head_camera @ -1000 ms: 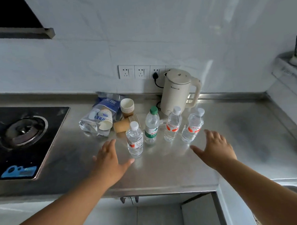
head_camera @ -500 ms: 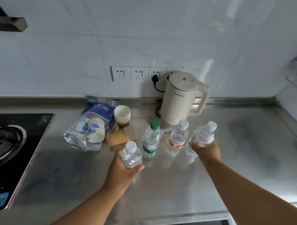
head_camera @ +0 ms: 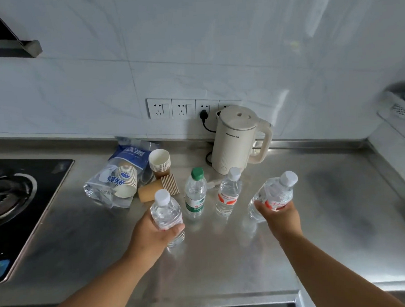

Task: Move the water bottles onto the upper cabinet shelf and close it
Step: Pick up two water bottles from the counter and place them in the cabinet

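Several clear water bottles are on the steel counter (head_camera: 225,268). My left hand (head_camera: 151,234) grips a white-capped bottle (head_camera: 164,210) around its lower body. My right hand (head_camera: 281,216) grips another white-capped bottle (head_camera: 276,193) with a red label, tilted to the right and lifted a little off the counter. Between them stand a green-capped bottle (head_camera: 195,193) and a red-labelled white-capped bottle (head_camera: 229,195), both upright and untouched. No cabinet shelf is in view.
A cream electric kettle (head_camera: 238,140) stands plugged in behind the bottles. Paper cups (head_camera: 159,163) and a plastic bag of cups (head_camera: 117,175) lie to the left. A black gas hob (head_camera: 20,203) fills the far left. A range hood (head_camera: 8,43) hangs at top left.
Both hands reached forward from open above the counter and closed round the outer two bottles. The right bottle has since tilted and risen slightly.
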